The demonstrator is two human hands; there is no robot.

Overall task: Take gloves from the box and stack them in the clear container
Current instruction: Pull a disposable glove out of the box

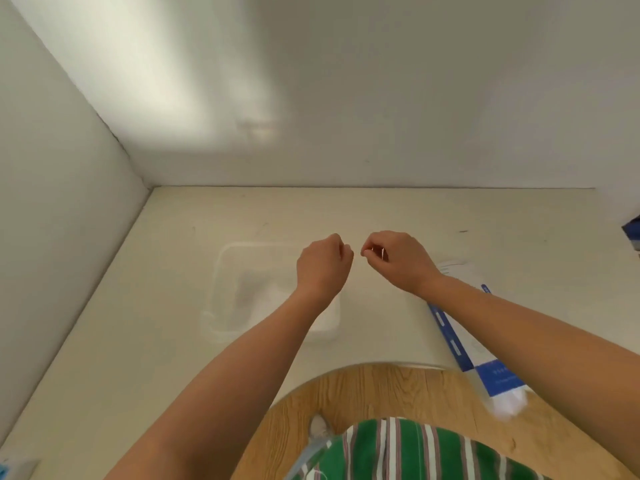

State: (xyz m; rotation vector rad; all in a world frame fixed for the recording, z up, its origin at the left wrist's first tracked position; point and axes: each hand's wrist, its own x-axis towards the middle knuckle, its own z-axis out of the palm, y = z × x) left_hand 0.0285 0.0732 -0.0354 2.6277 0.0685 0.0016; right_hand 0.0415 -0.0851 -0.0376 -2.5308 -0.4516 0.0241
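Note:
The clear container (228,271) stands on the white table, left of centre, with pale see-through gloves (323,320) lying in its near right part. My left hand (322,265) hovers above its right side with fingers curled into a pinch. My right hand (394,261) is level with it, a small gap away, pinching a thin whitish bit of glove (377,252) that barely shows. The blue and white glove box (464,344) lies at the right under my right forearm, with crumpled clear gloves (509,405) spilling from its near end.
White walls close off the table (173,341) at the left and back. A blue object (632,233) pokes in at the right edge. The table's near edge curves around my body over a wooden floor (363,393). A small object (14,469) sits at the bottom left corner.

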